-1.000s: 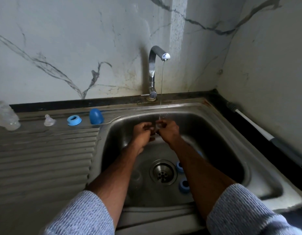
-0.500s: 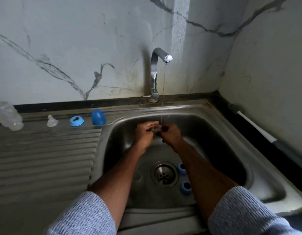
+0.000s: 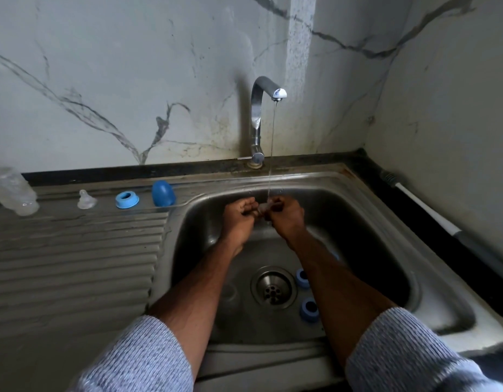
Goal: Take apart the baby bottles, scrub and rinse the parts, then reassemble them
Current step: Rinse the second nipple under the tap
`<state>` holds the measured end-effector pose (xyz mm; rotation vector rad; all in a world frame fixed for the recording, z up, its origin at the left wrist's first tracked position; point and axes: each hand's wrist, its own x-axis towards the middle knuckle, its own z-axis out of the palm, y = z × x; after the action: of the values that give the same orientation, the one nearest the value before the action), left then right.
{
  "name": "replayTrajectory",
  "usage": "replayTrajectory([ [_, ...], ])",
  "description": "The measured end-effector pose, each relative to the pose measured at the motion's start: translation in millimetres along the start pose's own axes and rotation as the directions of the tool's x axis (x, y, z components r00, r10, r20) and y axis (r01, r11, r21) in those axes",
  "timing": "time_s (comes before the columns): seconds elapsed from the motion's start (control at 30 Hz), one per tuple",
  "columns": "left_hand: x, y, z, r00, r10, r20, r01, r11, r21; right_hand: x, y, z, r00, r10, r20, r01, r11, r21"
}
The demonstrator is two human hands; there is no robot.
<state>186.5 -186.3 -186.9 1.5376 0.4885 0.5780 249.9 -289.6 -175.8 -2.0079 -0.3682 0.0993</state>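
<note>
While the sink (image 3: 431,281) and its thin tap (image 3: 268,91) stream look as they did a second ago, both hands have barely shifted under it. Left hand (image 3: 239,219) and right hand (image 3: 287,219) curl round a small clear part (image 3: 263,207) (likely a teat), so rinsing continues; two blue rings (image 3: 309,308) wait by the drain.

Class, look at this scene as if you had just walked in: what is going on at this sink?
A person is rinsing a small pale bottle part, too small to identify, under the tap. The left hand and right hand pinch it together in the thin stream. Two blue rings lie in the sink by the drain. On the drainboard wait a clear bottle, a teat, a blue ring and a blue cap.
</note>
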Motion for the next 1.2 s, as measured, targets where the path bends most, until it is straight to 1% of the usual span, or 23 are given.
replayTrajectory([
  [0.07,-3,4,1,1.0,-0.03,0.0,0.029,0.998,-0.062,2,0,0,1.0,0.004,-0.018,-0.004,1.0,-0.006],
  [0.17,-5,4,1,0.999,-0.047,0.028,0.048,0.997,-0.063,1,-2,-2,0.999,0.007,-0.04,-0.008,1.0,-0.011],
  [0.27,-3,1,-1,0.999,0.017,0.036,-0.017,1.0,0.006,-3,-3,-4,1.0,0.008,-0.012,-0.008,1.0,0.023],
  [0.33,-3,2,-2,0.997,0.074,0.031,-0.075,0.996,0.049,-4,-2,-5,0.999,-0.03,0.043,0.03,1.0,-0.007],
  [0.4,-2,4,-2,0.995,0.096,0.027,-0.097,0.994,0.048,-5,-2,-5,0.994,-0.054,0.092,0.057,0.998,-0.028],
  [0.47,-1,5,-2,0.996,0.086,0.006,-0.086,0.996,0.014,-5,0,-5,0.994,-0.055,0.095,0.058,0.998,-0.033],
  [0.57,2,6,-1,0.998,0.046,-0.046,-0.049,0.997,-0.063,-4,1,-3,0.997,-0.032,0.065,0.031,0.999,0.014],
  [0.63,2,6,-1,0.997,0.035,-0.071,-0.04,0.996,-0.078,-3,1,-3,0.999,-0.032,0.038,0.032,0.999,0.02],
  [0.73,2,6,-2,0.997,0.013,-0.076,-0.02,0.995,-0.096,-6,-1,-4,0.998,-0.054,0.036,0.054,0.998,0.018],
  [0.8,1,6,-2,0.997,0.013,-0.074,-0.018,0.997,-0.07,-5,-1,-5,0.999,-0.03,0.016,0.029,0.999,0.037],
  [0.9,0,8,-6,0.996,0.04,-0.086,-0.038,0.999,0.029,-4,0,-7,1.0,-0.004,-0.027,0.007,0.996,0.089],
  [1.0,-5,8,-11,0.995,0.045,-0.086,-0.038,0.996,0.087,-6,2,-9,1.0,-0.005,0.016,0.003,0.997,0.079],
  [1.1,-12,15,-14,0.994,0.064,-0.092,-0.052,0.992,0.118,-9,1,-11,0.999,-0.025,0.021,0.024,0.997,0.069],
  [1.2,-21,31,-21,0.992,0.088,-0.087,-0.075,0.987,0.14,-10,-5,-13,0.995,-0.09,0.037,0.089,0.995,0.033],
])
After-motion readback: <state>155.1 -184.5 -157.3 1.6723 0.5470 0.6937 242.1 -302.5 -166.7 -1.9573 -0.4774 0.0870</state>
